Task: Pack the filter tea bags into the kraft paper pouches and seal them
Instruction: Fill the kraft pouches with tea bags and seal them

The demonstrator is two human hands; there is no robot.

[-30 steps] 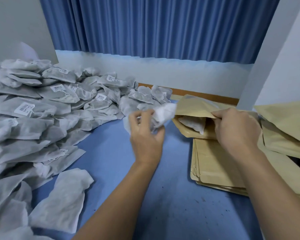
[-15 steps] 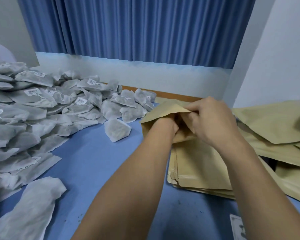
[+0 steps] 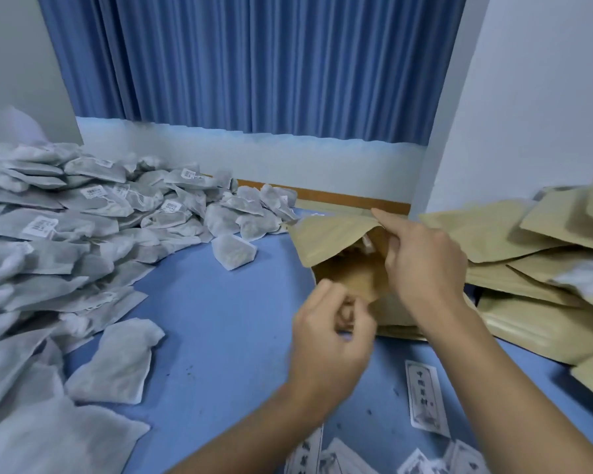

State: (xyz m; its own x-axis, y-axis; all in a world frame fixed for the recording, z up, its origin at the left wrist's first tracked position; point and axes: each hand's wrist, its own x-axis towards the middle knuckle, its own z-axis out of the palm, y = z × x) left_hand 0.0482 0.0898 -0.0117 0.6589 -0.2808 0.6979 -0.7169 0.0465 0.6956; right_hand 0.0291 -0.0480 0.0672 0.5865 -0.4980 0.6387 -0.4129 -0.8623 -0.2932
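On the head camera I see the right hand point(image 3: 421, 265) just right of centre, thumb and fingers clamped on the top lip of the kraft pouch point(image 3: 332, 239), holding its mouth wide. Inside I make out only a sliver of white by those fingers. The left hand point(image 3: 329, 340) sits at 6 o'clock of the mouth, fingers curled and blurred; I cannot tell whether they grip anything. The tea bags point(image 3: 83, 217) are heaped from 9 to 11 o'clock on the blue table point(image 3: 220, 336). More flat pouches point(image 3: 528, 241) lie piled at 3 o'clock.
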